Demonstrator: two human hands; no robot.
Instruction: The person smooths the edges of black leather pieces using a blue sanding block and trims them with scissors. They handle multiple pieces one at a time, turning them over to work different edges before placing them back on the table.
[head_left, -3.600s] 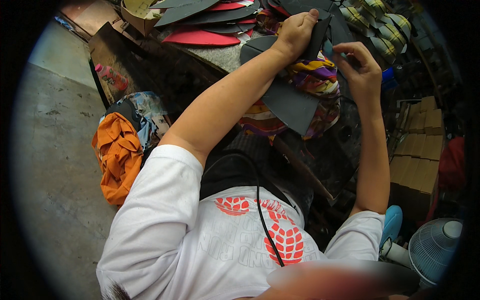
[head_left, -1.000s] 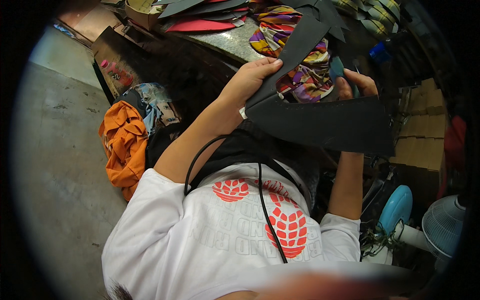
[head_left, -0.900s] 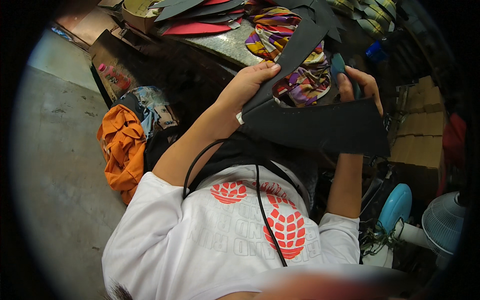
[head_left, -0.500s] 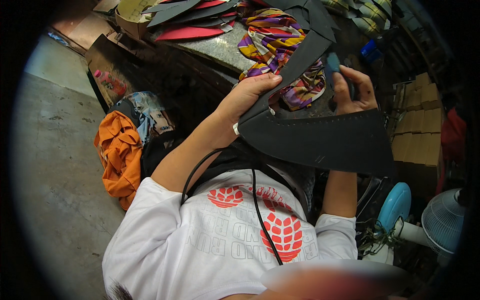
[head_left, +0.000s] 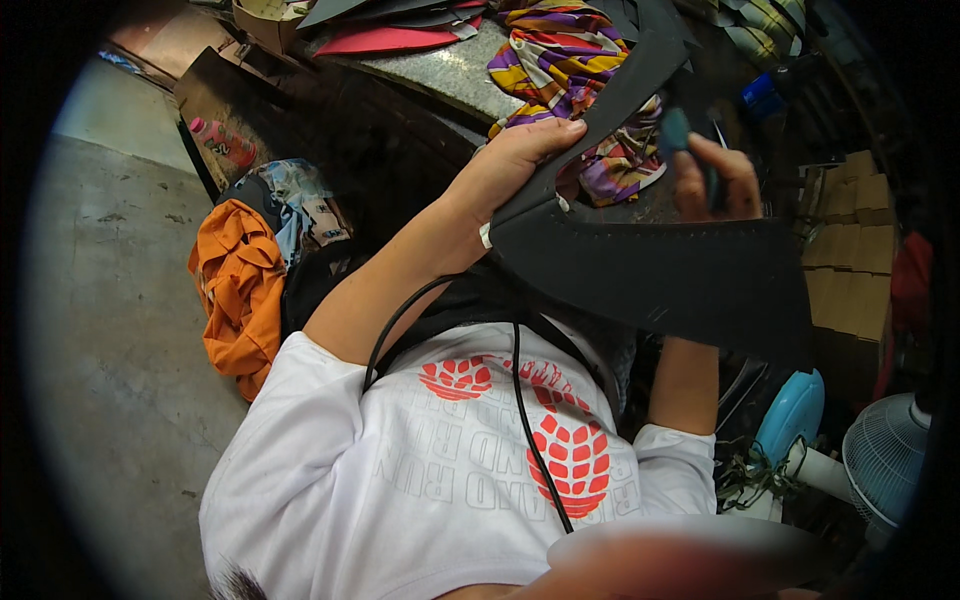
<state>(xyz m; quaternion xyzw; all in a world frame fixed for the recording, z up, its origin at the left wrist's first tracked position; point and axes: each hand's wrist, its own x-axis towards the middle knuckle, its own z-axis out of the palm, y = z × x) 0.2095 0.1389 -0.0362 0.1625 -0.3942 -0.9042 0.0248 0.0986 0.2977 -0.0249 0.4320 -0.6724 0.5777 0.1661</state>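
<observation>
My left hand (head_left: 520,160) grips a black, V-shaped cut piece (head_left: 650,275) at its bend, thumb on top. It looks like a shoe upper, with a row of small holes or stitches along the wide arm's inner edge and white bits near the bend. The narrow arm reaches away toward the table. Behind the wide arm, my right hand (head_left: 725,180) is closed around a small teal-handled tool (head_left: 675,132). Motion blurs this tool, and its working end is unclear. The lower part of that hand is hidden by the black piece.
A crumpled patterned cloth (head_left: 560,65) lies on the stone-topped table (head_left: 450,85), beside black and red cut pieces (head_left: 400,38). Stacked cartons (head_left: 850,240) and a fan (head_left: 888,460) stand to the right. Orange cloth (head_left: 238,290) and a pink-capped bottle (head_left: 222,142) are left.
The black piece and both hands sit slightly farther right in view, along with a small shift of the table. My right hand's fingers have shifted and blurred, still around the teal-handled tool.
</observation>
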